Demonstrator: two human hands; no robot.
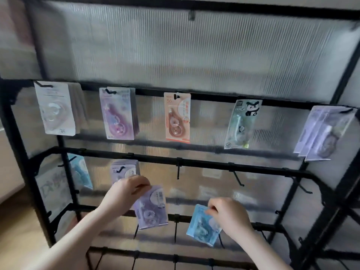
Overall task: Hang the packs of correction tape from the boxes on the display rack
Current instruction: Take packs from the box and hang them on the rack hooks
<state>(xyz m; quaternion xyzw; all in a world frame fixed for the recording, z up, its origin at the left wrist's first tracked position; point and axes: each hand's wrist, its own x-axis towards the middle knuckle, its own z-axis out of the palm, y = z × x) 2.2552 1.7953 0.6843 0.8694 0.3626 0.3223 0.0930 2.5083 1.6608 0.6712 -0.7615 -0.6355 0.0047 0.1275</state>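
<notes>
My left hand (127, 191) pinches the top of a purple pack of correction tape (153, 208), held just below and right of a stack of purple packs (124, 170) on a second-row hook. My right hand (228, 215) grips a small bunch of blue packs (202, 226) by their upper right corner, in front of the third bar of the black display rack (194, 162). On the top row hang a white stack (56, 110), a pink-purple stack (117, 114), an orange pack (177, 117), a panda pack (242, 123) and a lilac stack (323, 133).
Bare hooks (178, 172) (238, 178) (303, 187) stick out of the second bar to the right of the purple stack. A blue pack (80, 172) hangs at the left of that row. A ribbed translucent panel (175, 45) backs the rack. Wooden floor (17, 221) shows lower left.
</notes>
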